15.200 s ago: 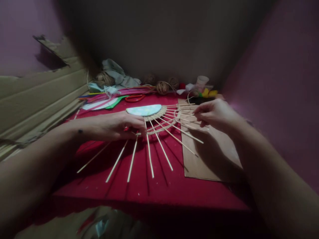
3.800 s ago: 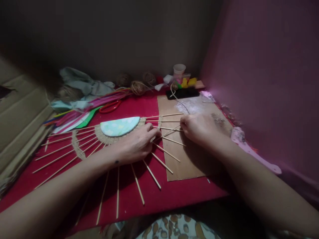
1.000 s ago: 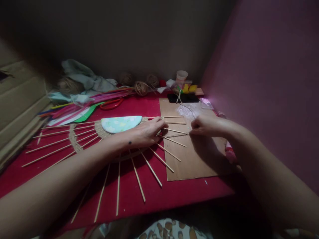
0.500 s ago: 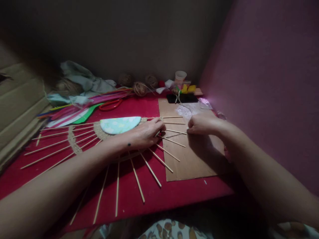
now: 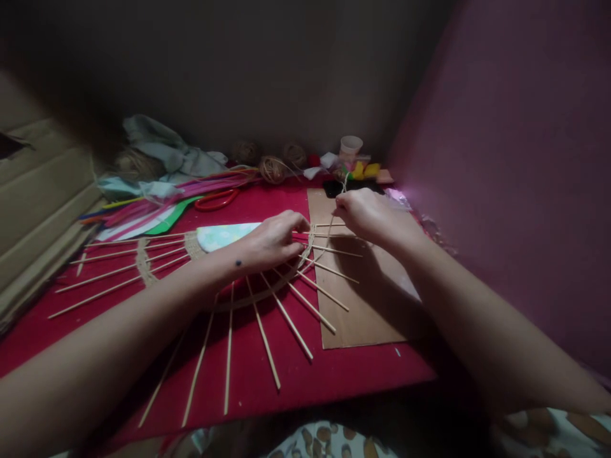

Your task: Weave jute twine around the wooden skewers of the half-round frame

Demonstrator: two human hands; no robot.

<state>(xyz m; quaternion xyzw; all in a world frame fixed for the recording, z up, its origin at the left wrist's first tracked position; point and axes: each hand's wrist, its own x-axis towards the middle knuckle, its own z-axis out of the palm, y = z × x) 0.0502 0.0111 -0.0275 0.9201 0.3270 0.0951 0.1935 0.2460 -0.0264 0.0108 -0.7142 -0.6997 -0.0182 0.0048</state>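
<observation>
A half-round frame of thin wooden sticks (image 5: 267,352) fans out from a pale floral half-disc (image 5: 222,236), with woven twine bands (image 5: 143,262) across the sticks. My left hand (image 5: 274,240) rests over the right part of the frame, thumb and forefinger apart beside the sticks; its other fingers are partly hidden. In my right hand (image 5: 365,213), raised above the stick tips, a strand of twine (image 5: 330,228) is pinched. The strand slants down to the band at the frame's right side, and a loose end sticks up beyond the fingers.
Under the frame's right end lies a cardboard sheet (image 5: 329,340) on the red cloth (image 5: 363,372). Behind are twine balls (image 5: 272,169), red-handled scissors (image 5: 217,200), a paper cup (image 5: 351,147), a black phone (image 5: 333,188) and coloured strips (image 5: 205,186). A purple wall (image 5: 515,159) bounds the right.
My right hand has moved up and to the left with the twine, drawing it across the sticks. My left thumb and forefinger have parted and shifted slightly left. The view has shifted a little.
</observation>
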